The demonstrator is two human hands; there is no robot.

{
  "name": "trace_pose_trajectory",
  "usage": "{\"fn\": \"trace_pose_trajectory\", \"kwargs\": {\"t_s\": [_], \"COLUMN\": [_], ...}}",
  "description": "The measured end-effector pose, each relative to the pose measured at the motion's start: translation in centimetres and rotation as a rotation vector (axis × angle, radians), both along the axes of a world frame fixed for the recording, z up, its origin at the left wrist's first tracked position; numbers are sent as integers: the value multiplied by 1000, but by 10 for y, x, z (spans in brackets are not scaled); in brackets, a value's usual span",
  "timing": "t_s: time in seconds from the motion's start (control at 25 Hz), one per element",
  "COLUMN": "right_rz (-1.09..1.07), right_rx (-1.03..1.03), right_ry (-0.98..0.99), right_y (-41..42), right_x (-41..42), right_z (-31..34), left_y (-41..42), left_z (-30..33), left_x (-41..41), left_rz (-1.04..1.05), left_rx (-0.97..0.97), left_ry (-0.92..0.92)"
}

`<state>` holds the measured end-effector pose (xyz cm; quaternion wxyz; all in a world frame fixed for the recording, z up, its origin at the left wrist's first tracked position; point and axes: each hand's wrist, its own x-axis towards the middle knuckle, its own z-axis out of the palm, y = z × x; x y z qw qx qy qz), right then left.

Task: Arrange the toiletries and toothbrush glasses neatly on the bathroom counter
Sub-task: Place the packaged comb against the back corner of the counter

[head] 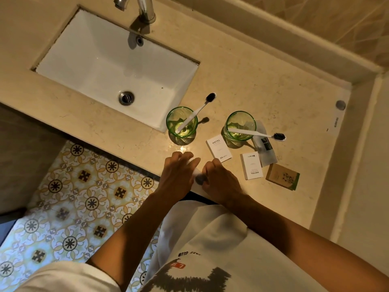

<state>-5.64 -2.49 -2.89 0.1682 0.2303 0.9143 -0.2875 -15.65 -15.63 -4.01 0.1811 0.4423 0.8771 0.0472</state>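
Two green glasses stand on the beige counter (273,98), each with a white, dark-bristled toothbrush: the left glass (182,122) by the sink corner, the right glass (240,126) beside the toiletries. My left hand (179,173) and my right hand (219,180) meet at the counter's front edge, both gripping a small white packet with a dark round end (199,179). Two white HOTEL boxes (218,150) (251,166), a clear sachet (266,147) and a brown soap box (283,176) lie to the right.
A white sink (101,60) with a chrome tap (145,7) fills the counter's left. A raised ledge and wall close the back and right. Patterned floor tiles (73,197) lie below the front edge. A small round metal fitting (340,104) sits on the right wall.
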Motion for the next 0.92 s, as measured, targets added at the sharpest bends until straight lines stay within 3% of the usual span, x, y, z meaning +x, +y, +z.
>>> {"fn": "trace_pose_trajectory", "kwargs": {"t_s": [0.2,0.28,0.4,0.52,0.68,0.8,0.92], "right_rz": [-10,44,77,135,-249,-508,-845], "right_rx": [-103,-108,-193,-213,-421,-457,-643], "right_ry": [47,92,140,175,141,344,556], "right_y": [10,24,54,82,115,140,159], "right_x": [3,2,1,0,-6,-5,-2], "right_z": [9,22,66,110,148,162,157], "left_y": [-8,-18,-24,-14,17,49,91], "left_z": [12,22,63,90,109,118,127], "left_x": [-8,-15,-22,-24,-31,-33,-28], "left_rz": [-53,-86,183,344,425,503,513], "left_rx": [95,106,208,218,357,488,517], "left_ry": [0,-173,-531,-759,-881,-970,-1020]}}
